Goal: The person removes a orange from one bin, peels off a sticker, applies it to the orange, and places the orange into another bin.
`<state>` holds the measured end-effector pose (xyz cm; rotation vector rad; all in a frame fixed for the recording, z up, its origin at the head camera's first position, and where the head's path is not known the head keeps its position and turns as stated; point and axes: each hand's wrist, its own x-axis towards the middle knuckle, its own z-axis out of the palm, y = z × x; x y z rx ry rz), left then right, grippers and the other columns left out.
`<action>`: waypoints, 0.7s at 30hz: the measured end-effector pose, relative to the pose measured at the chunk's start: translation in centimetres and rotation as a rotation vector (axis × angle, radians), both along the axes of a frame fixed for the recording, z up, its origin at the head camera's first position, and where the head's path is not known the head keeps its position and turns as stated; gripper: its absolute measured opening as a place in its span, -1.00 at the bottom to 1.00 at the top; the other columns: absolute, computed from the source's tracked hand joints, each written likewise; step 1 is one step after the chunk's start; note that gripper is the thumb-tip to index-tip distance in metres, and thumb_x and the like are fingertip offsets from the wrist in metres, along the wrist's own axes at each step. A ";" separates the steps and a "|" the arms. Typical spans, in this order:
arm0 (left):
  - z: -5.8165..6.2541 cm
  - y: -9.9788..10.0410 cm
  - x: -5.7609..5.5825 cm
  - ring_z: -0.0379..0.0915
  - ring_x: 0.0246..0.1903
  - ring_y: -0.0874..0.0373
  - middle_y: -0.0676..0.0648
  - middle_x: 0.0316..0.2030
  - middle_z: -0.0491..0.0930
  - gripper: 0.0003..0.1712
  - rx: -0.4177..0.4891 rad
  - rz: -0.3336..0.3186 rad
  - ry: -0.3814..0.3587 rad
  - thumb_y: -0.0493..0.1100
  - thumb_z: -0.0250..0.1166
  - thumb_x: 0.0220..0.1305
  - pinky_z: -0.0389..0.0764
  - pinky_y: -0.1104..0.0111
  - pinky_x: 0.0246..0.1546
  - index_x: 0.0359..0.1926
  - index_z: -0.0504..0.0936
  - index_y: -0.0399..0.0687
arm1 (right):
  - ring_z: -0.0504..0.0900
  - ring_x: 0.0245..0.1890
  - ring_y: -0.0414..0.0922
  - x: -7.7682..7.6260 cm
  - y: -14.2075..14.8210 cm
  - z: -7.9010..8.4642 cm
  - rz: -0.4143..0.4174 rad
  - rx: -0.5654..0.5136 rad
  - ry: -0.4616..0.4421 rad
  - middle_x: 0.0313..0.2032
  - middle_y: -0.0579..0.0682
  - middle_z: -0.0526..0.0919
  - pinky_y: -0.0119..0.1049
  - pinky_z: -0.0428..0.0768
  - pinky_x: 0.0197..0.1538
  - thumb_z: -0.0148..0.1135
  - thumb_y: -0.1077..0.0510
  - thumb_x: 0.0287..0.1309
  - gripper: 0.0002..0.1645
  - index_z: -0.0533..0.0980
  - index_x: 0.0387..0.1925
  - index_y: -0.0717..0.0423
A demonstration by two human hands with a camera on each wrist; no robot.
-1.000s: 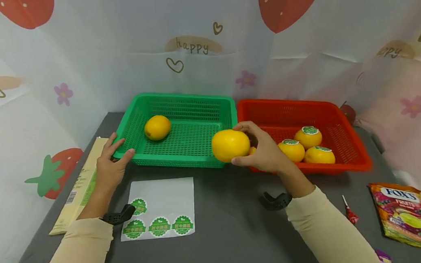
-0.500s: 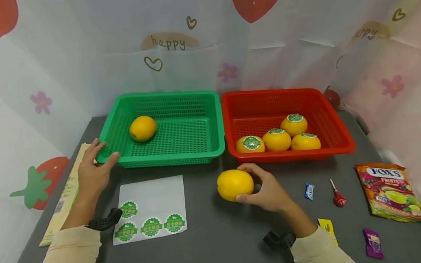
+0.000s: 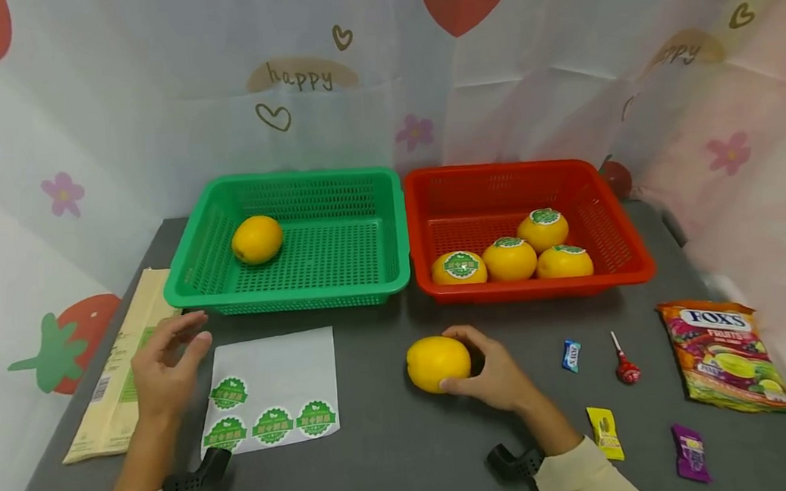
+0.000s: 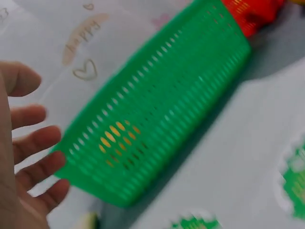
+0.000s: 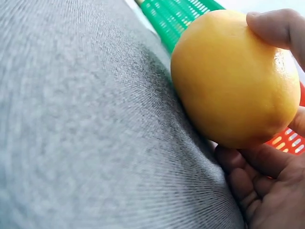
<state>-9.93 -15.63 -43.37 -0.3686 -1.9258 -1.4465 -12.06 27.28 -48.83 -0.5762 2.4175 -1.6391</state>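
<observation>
My right hand (image 3: 487,368) grips a plain yellow orange (image 3: 438,364) from its right side, thumb and fingers around it, low at the grey table in front of the baskets. In the right wrist view no sticker shows on this orange (image 5: 233,78). My left hand (image 3: 166,372) holds nothing; its fingers are loosely bent between the pale yellow package (image 3: 112,398) and the white sticker sheet (image 3: 272,379). Several round green stickers (image 3: 272,426) line the sheet's lower and left parts. Spread fingers show beside the green basket (image 4: 162,109) in the left wrist view.
One orange (image 3: 257,240) lies in the green basket (image 3: 287,294). Several stickered oranges (image 3: 510,258) sit in the red basket (image 3: 540,288) beside it. To the right lie a candy bag (image 3: 725,355), a lollipop (image 3: 626,368) and small wrapped candies (image 3: 605,434). A printed curtain hangs behind.
My right hand has brought the orange from in front of the red basket's near left corner down toward the table. My left hand has let go of the green basket's rim and drawn back nearer.
</observation>
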 end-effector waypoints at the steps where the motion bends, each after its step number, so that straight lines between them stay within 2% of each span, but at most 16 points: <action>1: 0.1 0.3 0.4 0.48 -0.14 0.22 -0.28 -0.22 0.56 -0.71 -0.014 -0.025 -0.045 -0.71 0.11 0.03 0.43 0.48 -0.16 -0.15 0.47 -0.76 | 0.47 -0.05 -0.04 0.0 0.1 0.0 -0.002 0.000 0.009 0.06 -0.08 0.52 0.01 0.41 0.06 0.56 0.12 -0.11 -0.26 0.43 0.15 -0.06; 3: 0.1 0.7 1.0 0.47 -0.18 0.29 -0.32 -0.24 0.56 -0.72 -0.077 -0.031 -0.135 -0.72 0.11 0.02 0.43 0.53 -0.19 -0.17 0.51 -0.71 | 0.47 -0.04 -0.03 0.2 0.0 0.6 0.000 0.003 0.015 0.07 -0.05 0.52 0.02 0.41 0.06 0.54 0.16 -0.09 -0.26 0.43 0.17 -0.01; 6: -1.6 -0.5 1.2 0.43 -0.20 0.38 -0.29 -0.21 0.56 -0.71 -0.237 0.021 -0.267 -0.64 0.22 0.03 0.40 0.58 -0.23 -0.15 0.60 -0.54 | 0.46 -0.05 -0.02 0.7 -0.3 2.3 0.012 0.021 0.022 0.08 0.00 0.52 0.03 0.40 0.06 0.51 0.19 -0.06 -0.26 0.41 0.19 0.12; 8: -2.9 -1.4 1.3 0.40 -0.19 0.39 -0.26 -0.19 0.57 -0.69 -0.342 0.051 -0.321 -0.57 0.28 0.03 0.37 0.57 -0.24 -0.14 0.65 -0.43 | 0.46 -0.05 0.00 1.0 -0.6 3.5 0.025 0.026 0.022 0.08 0.04 0.52 0.05 0.40 0.06 0.49 0.23 -0.05 -0.27 0.40 0.19 0.21; 10: -3.9 -2.2 1.4 0.40 -0.15 0.30 -0.20 -0.16 0.58 -0.70 -0.448 0.078 -0.369 -0.49 0.31 0.04 0.39 0.50 -0.23 -0.12 0.67 -0.36 | 0.47 -0.06 -0.01 1.1 -0.7 4.1 0.034 0.031 0.031 0.07 0.05 0.52 0.05 0.41 0.06 0.49 0.22 -0.04 -0.27 0.40 0.19 0.25; 13: -4.1 -2.3 1.6 0.42 -0.08 0.05 -0.20 -0.12 0.58 -0.71 -0.567 0.083 -0.449 -0.41 0.31 0.08 0.42 0.25 -0.15 -0.12 0.68 -0.34 | 0.47 -0.07 0.00 1.2 -0.5 4.0 0.039 0.024 0.035 0.06 0.05 0.53 0.04 0.41 0.05 0.49 0.23 -0.05 -0.28 0.41 0.18 0.24; 15: -4.2 -2.2 1.6 0.40 -0.05 -0.16 -0.23 -0.09 0.56 -0.71 -0.616 0.063 -0.500 -0.38 0.31 0.08 0.39 0.04 -0.10 -0.12 0.68 -0.38 | 0.47 -0.08 0.00 1.2 -0.4 3.9 0.039 0.026 0.036 0.05 0.05 0.53 0.04 0.41 0.04 0.48 0.23 -0.05 -0.29 0.41 0.17 0.23; 17: -4.4 -2.2 1.5 0.35 -0.01 -0.26 -0.28 -0.06 0.54 -0.72 -0.634 0.038 -0.531 -0.38 0.31 0.07 0.31 -0.12 -0.07 -0.15 0.67 -0.42 | 0.47 -0.08 -0.01 1.2 -0.3 3.8 0.039 0.026 0.032 0.04 0.05 0.53 0.02 0.42 0.03 0.49 0.23 -0.04 -0.29 0.41 0.17 0.23; 21: -4.7 -2.2 1.4 0.34 -0.01 -0.31 -0.29 -0.08 0.54 -0.85 -0.637 0.026 -0.527 -0.43 0.35 0.03 0.27 -0.16 -0.08 -0.30 0.70 -0.33 | 0.47 -0.07 -0.01 1.3 -0.2 3.8 0.032 0.030 0.023 0.05 0.05 0.53 0.01 0.41 0.04 0.49 0.23 -0.04 -0.28 0.41 0.18 0.23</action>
